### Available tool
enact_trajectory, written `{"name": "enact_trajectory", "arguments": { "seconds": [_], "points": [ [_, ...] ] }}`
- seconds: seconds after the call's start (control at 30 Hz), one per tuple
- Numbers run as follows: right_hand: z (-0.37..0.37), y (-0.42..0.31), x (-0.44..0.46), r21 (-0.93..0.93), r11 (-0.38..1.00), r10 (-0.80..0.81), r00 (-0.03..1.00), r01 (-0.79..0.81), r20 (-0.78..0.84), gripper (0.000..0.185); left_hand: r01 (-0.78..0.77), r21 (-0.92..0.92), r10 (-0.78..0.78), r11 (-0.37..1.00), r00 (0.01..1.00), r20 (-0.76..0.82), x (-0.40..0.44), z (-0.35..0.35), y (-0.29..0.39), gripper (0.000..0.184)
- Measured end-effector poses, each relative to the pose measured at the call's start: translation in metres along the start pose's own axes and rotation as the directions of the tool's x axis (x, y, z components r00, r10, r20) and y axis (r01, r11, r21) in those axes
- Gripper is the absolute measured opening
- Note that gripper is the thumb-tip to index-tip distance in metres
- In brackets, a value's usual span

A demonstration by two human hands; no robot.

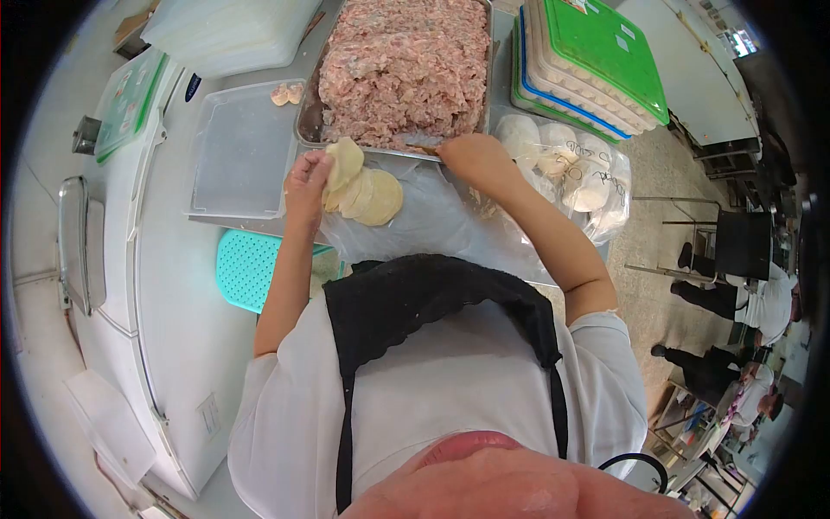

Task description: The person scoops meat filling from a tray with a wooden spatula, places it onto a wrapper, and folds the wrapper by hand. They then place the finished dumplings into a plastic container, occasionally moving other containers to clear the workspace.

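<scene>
Pinched between the fingers of my left hand (309, 180) is a round dough wrapper (345, 163), held just off the tray's near left corner. A fanned stack of wrappers (380, 197) lies below it on a sheet of clear plastic (430, 208). Ground meat (402, 69) is heaped in a metal tray (372, 152). My right hand (471, 162) is closed at the tray's near right corner, on a thin tool (426, 149) whose tip reaches the meat's edge.
Left of the meat stands a translucent tray (242, 156) with small dumplings (287, 93) at its corner. On the right are bagged dough balls (584, 177) and stacked containers with a green lid (605, 52). A turquoise perforated basket (246, 266) sits lower left. Two people (735, 303) are far right.
</scene>
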State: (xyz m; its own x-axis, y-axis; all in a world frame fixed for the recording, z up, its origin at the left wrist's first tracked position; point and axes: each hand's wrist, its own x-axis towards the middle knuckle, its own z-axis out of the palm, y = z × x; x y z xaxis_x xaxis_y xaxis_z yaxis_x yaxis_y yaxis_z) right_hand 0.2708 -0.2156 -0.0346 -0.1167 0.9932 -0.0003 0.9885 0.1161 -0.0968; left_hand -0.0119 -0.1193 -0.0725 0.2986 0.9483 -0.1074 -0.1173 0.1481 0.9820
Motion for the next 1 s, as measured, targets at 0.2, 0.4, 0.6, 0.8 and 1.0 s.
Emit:
{"name": "enact_trajectory", "arguments": {
  "seconds": [0.2,0.4,0.6,0.8,1.0],
  "points": [
    [-0.032,0.018,0.003,0.137,0.983,0.134,0.987,-0.121,-0.087,0.026,-0.544,0.397,0.321,0.739,0.803,0.502,-0.006,0.002,0.005,0.016],
    [0.002,-0.026,0.035,-0.096,0.992,0.091,0.992,-0.083,0.082,0.038,-0.099,0.320,-0.032,0.942,0.924,0.382,0.006,-0.016,-0.002,0.017],
    [0.008,-0.005,0.026,0.562,0.816,0.162,0.987,-0.134,0.000,0.034,0.485,-0.455,-0.373,0.747,0.872,0.317,0.014,-0.007,0.030,0.020],
    [-0.023,0.007,0.025,0.700,0.617,0.325,0.926,-0.360,0.190,0.039,0.164,-0.229,-0.066,0.960,0.921,0.384,0.027,-0.003,0.015,0.017],
    [-0.023,-0.046,0.026,0.917,-0.163,0.322,0.859,-0.363,0.397,0.031,-0.207,-0.029,0.200,0.978,0.882,0.428,0.036,0.036,0.004,0.015]
  ]
}}
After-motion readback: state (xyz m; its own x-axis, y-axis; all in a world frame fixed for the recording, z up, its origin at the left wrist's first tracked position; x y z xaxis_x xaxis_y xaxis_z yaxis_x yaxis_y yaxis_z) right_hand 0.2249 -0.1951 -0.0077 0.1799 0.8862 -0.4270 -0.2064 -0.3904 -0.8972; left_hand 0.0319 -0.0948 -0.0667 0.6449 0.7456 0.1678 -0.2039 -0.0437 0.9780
